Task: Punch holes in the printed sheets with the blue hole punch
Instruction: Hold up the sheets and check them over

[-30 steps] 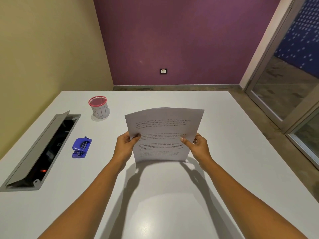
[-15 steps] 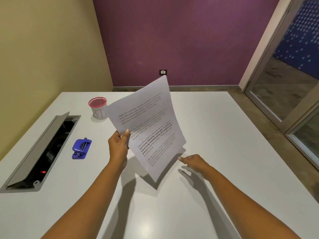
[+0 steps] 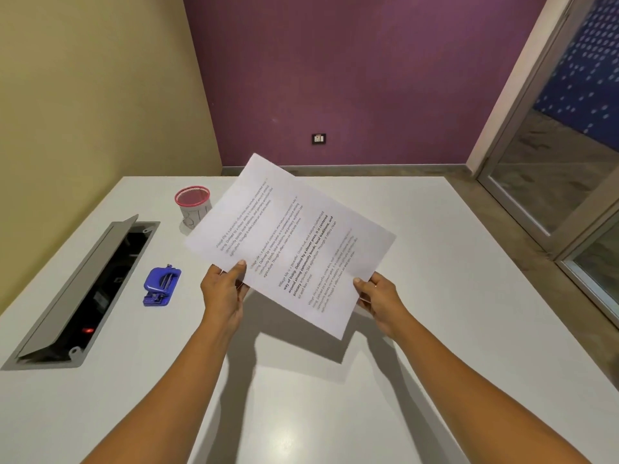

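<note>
Both hands are holding the printed sheets (image 3: 294,242) tilted above the white worktop (image 3: 418,229). The left hand (image 3: 222,293) and right hand (image 3: 380,298) are each pinching a near edge, thumb on top. The blue hole punch (image 3: 161,285) is lying on the worktop to the left.

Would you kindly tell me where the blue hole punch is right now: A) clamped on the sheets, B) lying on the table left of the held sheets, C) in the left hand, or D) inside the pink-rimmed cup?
B: the blue hole punch lies on the table, apart from the left hand, which with the right hand holds the printed sheets.
</note>
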Demonstrator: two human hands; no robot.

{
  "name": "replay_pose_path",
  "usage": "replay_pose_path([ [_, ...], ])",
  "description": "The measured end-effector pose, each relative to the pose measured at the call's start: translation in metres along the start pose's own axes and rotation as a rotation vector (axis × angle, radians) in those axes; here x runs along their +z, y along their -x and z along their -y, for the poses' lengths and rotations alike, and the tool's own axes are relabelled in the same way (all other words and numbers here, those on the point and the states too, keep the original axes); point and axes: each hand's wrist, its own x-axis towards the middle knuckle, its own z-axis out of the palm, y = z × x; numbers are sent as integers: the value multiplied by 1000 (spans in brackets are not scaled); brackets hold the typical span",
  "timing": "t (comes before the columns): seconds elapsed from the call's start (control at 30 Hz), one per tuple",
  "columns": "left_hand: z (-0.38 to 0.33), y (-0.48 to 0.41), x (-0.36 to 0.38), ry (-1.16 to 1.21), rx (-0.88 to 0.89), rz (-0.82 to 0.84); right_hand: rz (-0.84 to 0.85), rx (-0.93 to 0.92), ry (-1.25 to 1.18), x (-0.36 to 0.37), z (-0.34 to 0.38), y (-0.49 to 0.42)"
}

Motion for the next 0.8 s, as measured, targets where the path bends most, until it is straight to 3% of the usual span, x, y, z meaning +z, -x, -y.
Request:
replay_pose_path([
  [0.17, -7, -15, -23, -65, 30, 16, -79, -111, 106, -19, 8, -2],
  [0.43, -15, -27, -37, -512, 28, 255, -75, -273, 207, -34, 23, 2],
  [0.8, -13, -25, -27, -479, 139, 236, -57, -299, 166, -38, 24, 4],
])
